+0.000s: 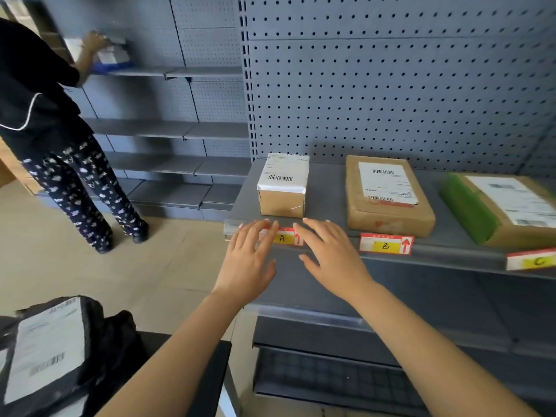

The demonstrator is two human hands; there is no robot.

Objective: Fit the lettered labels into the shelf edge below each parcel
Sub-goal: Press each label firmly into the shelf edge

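Note:
Three parcels stand on a grey shelf (pixel 331 188): a small box (pixel 282 188) with a white top, a flat brown parcel (pixel 388 197), and a brown parcel with green tape (pixel 505 209). In the shelf edge (pixel 451 254) sit red and yellow labels: label A (pixel 284 237) below the small box, label B (pixel 386 244) below the flat parcel, label C (pixel 531 260) below the third. My left hand (pixel 249 260) and my right hand (pixel 331 257) hover on either side of label A, fingers spread, fingertips at the edge. Neither hand holds anything.
Another person (pixel 45 121) stands at the left, reaching to a box on a far shelf (pixel 168 72). Dark bagged parcels (pixel 54 350) with white shipping labels lie on a surface at the bottom left. Lower shelves (pixel 331 314) jut out beneath my arms.

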